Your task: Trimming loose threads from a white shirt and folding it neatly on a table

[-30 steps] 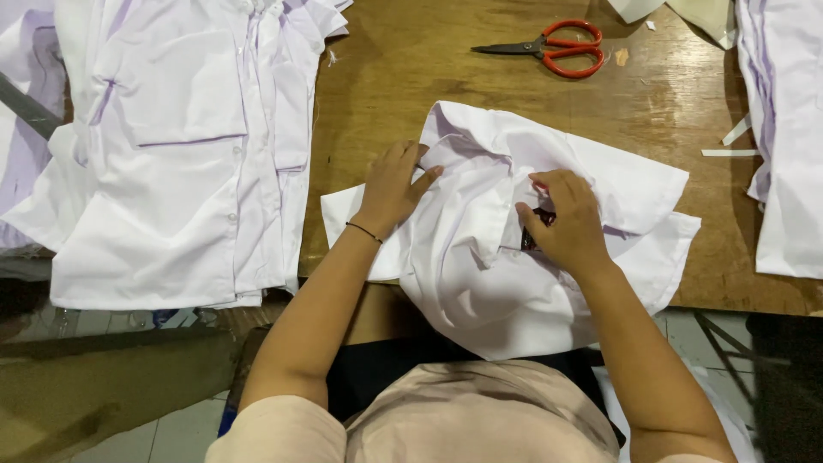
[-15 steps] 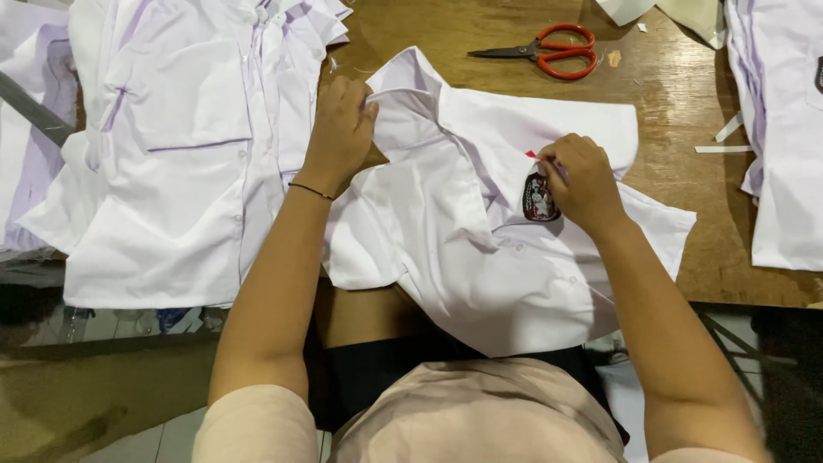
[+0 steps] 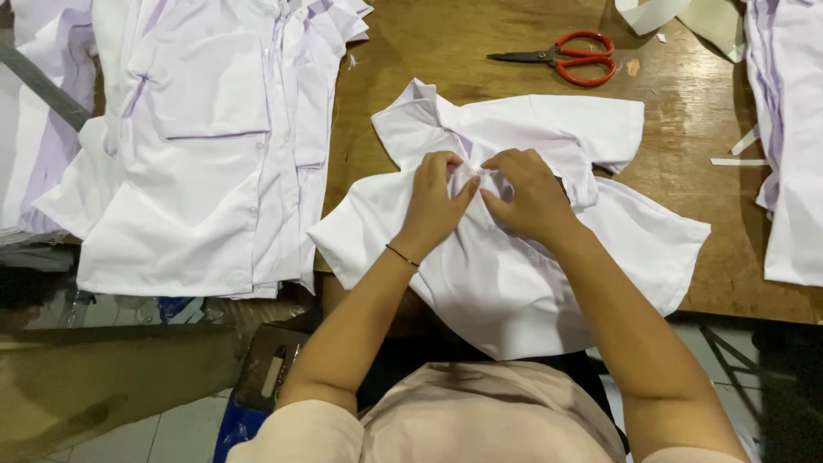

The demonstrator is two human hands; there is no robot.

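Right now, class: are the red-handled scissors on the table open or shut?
Shut: the scissors lie flat on the wooden table, blades together in one dark point, untouched.

- One white shirt (image 3: 514,283) lies spread under the fingers of both hands.
- One stack of white shirts (image 3: 197,146), well left of the fingers.
- One pair of red-handled scissors (image 3: 561,58), beyond the fingertips.
- Two hands: left hand (image 3: 435,204), right hand (image 3: 527,195).
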